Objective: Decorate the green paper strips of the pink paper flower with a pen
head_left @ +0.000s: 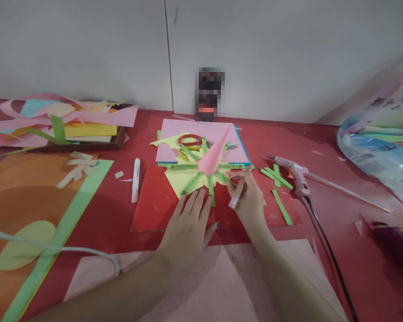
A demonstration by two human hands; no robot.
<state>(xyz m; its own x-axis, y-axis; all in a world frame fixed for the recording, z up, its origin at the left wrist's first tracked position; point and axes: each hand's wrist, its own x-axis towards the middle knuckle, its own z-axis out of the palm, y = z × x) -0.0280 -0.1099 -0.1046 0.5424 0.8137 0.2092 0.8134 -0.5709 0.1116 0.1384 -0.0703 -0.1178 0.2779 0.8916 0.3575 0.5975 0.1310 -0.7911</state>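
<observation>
A paper craft with a pink cone (pixel 212 156) stands in the middle, green paper strips (pixel 192 183) spreading out from its base. Dark marks and stars are drawn on several strips. My left hand (pixel 195 214) lies flat, fingers stretched, its tips at the lower strips. In my right hand (pixel 247 197) a white marker (pixel 237 197) is gripped like a pen, its tip hidden near the right-hand strips. Pale yellow paper (pixel 173 179) lies under the strips. Behind the cone are red-handled scissors (pixel 188 139), partly covered.
A hot glue gun (pixel 297 176) with a glue stick and cord lies at right, beside loose green strips (pixel 282 208). A white marker cap or pen (pixel 135 180) rests at left. Paper scraps fill a brown tray (pixel 104 145); a plastic bag (pixel 372 143) stands far right.
</observation>
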